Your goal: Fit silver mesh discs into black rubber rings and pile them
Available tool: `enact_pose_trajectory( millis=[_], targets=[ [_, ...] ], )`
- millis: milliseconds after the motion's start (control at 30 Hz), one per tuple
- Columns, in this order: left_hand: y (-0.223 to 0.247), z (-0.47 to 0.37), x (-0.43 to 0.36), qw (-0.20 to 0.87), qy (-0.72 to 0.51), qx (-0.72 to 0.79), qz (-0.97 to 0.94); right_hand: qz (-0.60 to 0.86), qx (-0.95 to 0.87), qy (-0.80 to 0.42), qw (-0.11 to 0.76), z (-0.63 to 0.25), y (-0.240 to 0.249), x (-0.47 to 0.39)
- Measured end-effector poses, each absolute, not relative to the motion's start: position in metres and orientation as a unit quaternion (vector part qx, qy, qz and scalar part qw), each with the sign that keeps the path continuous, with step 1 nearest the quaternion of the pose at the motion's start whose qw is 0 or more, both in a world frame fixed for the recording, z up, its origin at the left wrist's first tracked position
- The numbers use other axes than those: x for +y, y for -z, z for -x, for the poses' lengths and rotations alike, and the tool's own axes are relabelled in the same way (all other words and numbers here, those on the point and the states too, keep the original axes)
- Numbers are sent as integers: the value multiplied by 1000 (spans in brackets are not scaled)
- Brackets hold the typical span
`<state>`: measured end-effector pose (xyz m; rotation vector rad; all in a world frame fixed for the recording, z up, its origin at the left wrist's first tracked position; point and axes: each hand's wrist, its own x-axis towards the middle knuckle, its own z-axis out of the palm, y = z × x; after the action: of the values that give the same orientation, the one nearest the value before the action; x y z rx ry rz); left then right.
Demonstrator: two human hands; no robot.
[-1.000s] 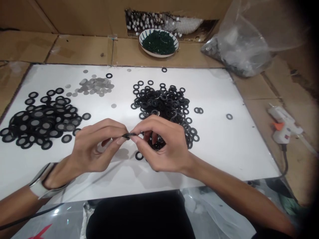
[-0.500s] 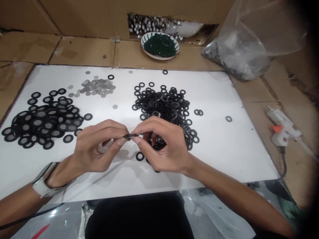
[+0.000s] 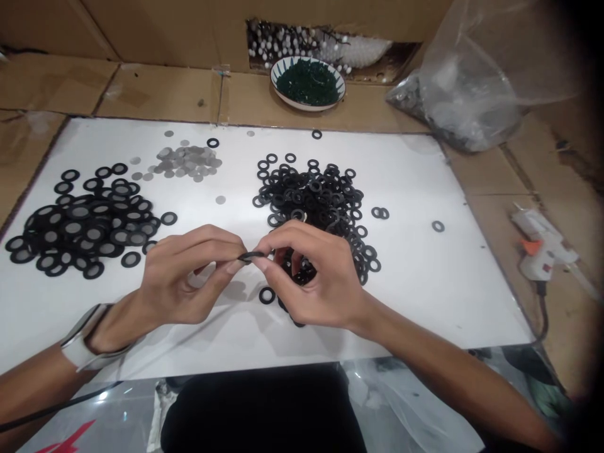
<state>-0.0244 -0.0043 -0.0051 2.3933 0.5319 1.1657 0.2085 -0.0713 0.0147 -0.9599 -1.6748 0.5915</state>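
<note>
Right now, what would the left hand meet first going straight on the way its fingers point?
Likely the fingertips of the right hand, across the black ring from the left hand; exact depth is unclear.

Above the near half of the white tabletop (image 3: 406,283), the fingertips of the 2 hands, left (image 3: 243,255) and right (image 3: 258,253), have parted slightly, so a little more of the black ring (image 3: 250,257) pinched between them now shows than 1.0 s ago. The head camera has also shifted slightly, so the tabletop's far left corner now lies a little further right in the view.
</note>
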Motion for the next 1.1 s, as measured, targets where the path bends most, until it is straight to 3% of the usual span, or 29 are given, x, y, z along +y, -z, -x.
enact_pose_trajectory(
  millis=[367, 567, 767, 1100],
  targets=[
    [4, 22, -2, 194, -403, 184, -875, 413, -732, -215, 498, -213, -14, -71],
    [4, 26, 6, 232, -310, 179, -905, 432, -766, -223, 421, -224, -11, -66],
    [10, 26, 6, 228, -296, 177, -911, 440, -773, -256, 379, -230, -17, -66],
    [1, 21, 0, 257, -379, 195, -868, 467, -658, -434, 401, -227, -30, -64]
  ],
)
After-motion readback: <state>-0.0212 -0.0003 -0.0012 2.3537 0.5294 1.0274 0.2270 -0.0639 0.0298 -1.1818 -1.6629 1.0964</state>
